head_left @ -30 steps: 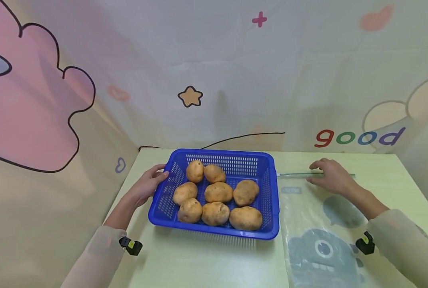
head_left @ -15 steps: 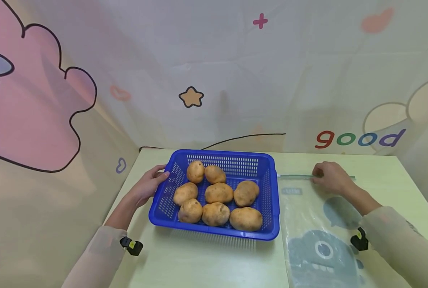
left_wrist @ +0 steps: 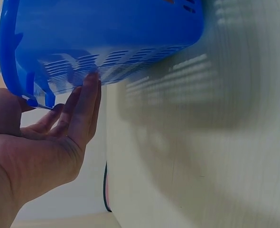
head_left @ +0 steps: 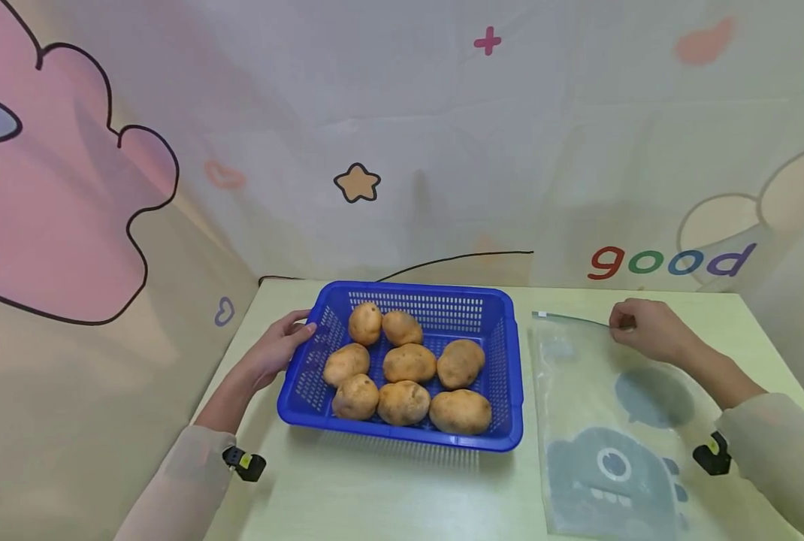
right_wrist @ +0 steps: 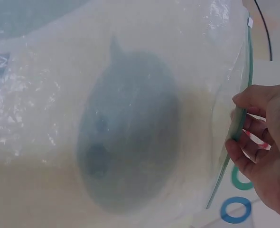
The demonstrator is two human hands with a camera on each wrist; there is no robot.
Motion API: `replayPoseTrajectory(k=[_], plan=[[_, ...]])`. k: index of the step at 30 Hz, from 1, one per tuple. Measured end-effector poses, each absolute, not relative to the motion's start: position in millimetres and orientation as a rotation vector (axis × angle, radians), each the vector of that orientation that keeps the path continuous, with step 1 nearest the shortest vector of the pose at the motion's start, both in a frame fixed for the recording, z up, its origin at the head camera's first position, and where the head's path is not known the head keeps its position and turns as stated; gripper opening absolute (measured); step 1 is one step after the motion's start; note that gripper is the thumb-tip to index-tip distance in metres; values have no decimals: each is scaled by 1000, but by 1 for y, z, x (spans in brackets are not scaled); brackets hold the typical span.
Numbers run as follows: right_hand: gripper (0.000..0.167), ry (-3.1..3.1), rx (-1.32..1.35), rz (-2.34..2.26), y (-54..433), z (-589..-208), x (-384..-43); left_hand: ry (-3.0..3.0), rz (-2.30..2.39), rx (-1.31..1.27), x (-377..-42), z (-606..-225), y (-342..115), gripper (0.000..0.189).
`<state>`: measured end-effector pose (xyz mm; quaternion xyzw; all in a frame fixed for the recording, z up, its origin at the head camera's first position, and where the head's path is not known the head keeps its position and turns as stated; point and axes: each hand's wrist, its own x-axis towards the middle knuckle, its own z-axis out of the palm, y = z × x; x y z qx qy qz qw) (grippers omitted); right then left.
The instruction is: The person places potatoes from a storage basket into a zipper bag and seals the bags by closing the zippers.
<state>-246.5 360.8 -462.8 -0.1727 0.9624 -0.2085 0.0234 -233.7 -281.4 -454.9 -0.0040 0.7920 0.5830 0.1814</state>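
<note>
A blue plastic basket point(head_left: 402, 430) with slotted walls holds several potatoes point(head_left: 409, 363). At its left side my left hand point(head_left: 276, 353) grips the rim, thumb over the top; in the left wrist view the left hand's fingers point(left_wrist: 83, 111) lie against the outer wall. To the right, a clear zip bag point(head_left: 578, 391) with a blue-grey monster print spreads over the table. My right hand point(head_left: 652, 330) pinches the bag's green zip edge point(right_wrist: 248, 61) between thumb and fingers. A small white slider point(head_left: 542, 314) sits at the left end of that edge.
The pale table point(head_left: 388, 496) meets a printed cloth backdrop point(head_left: 402, 135) at the back, with cloth at both sides too. Basket and bag lie side by side, a narrow strip of table between them.
My right hand has closed its fingers on the zip edge and drawn the bag to the right, away from the basket; the bag's left zip end now shows. The left hand has stayed put.
</note>
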Motion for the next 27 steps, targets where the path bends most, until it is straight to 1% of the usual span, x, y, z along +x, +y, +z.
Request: replayPoseTrajectory(k=[6,11,17,20,23,27], plan=[[13,3082,-637,-625,365,-423,-237,2230,1648,-16,-232,-457,-283,55],[17,3166,-779,-627,354,-392,-230,2228,1646,-18,-230,-457,-285,56],[23,3221,-960,-570,321,-357,-226,2237,1641,4,-232,-455,-284,57],[26,3210,-1105,-537,301,-343,-227,2234,1635,6,-234,-455,-283,57],[28,3176,-1261,-520,282,-332,-227,2232,1632,3,-234,-455,-282,57],[29,3124,-1382,-493,254,-323,-223,2236,1629,-4,-234,-455,-282,57]])
